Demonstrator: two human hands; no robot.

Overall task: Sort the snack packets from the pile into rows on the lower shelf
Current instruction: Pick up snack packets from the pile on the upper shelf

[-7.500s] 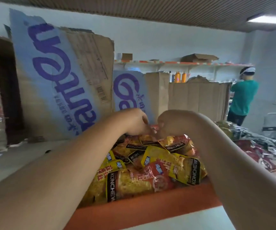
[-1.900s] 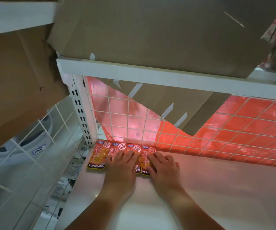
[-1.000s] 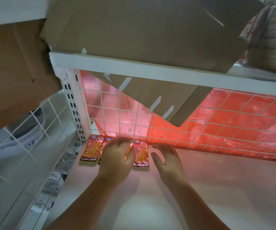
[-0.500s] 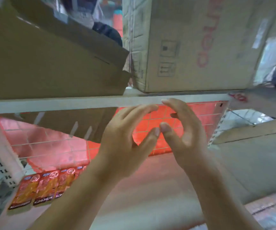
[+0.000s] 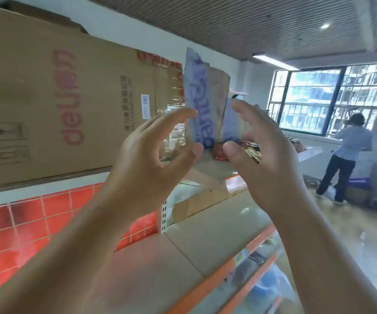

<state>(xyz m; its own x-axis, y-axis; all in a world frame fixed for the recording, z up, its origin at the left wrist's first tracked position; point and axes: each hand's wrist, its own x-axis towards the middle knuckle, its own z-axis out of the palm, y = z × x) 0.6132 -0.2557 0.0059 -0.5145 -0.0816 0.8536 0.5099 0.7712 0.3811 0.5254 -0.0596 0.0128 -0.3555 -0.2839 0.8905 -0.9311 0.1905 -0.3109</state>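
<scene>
Bright daylight floods from the window at right, plus a ceiling strip light. Motion blur softens everything; wide-angle bending warps the edges.

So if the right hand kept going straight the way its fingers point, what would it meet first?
Probably the pile of snack packets showing just past the empty right hand, in front of the torn blue-printed cardboard flap. Depth is unclear, so this is a guess.

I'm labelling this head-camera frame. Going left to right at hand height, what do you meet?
Large cardboard box → left hand → blue-printed cardboard flap → right hand → window → person standing.
</scene>
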